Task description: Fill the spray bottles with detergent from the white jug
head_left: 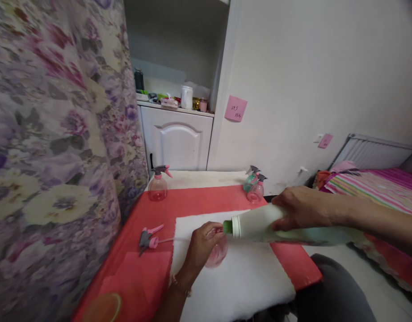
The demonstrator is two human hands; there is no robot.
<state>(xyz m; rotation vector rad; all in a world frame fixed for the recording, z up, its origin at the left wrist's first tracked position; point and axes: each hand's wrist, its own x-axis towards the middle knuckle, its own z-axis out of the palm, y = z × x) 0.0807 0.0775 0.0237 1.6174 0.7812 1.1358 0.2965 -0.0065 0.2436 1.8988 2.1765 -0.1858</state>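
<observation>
My left hand [204, 243] is closed around the neck of a clear pink spray bottle [217, 256] that has no spray head on. The bottle is on a white cloth [246, 277]. My right hand [295, 208] grips a large pale green bottle [258, 222], tipped almost level. Its green spout [227, 226] points left, right at the pink bottle's mouth; whether liquid is flowing I cannot tell. Left of my left hand, a grey and pink spray head [147, 240] lies on the red table cover, its thin tube reaching toward the cloth.
A pink spray bottle [157, 188] with its head on stands at the table's back left. A green spray bottle [249, 182] and another pink spray bottle [256, 194] stand at the back right. A round yellowish lid-like thing [103, 307] is at the front left. A floral curtain [58, 156] hangs on the left.
</observation>
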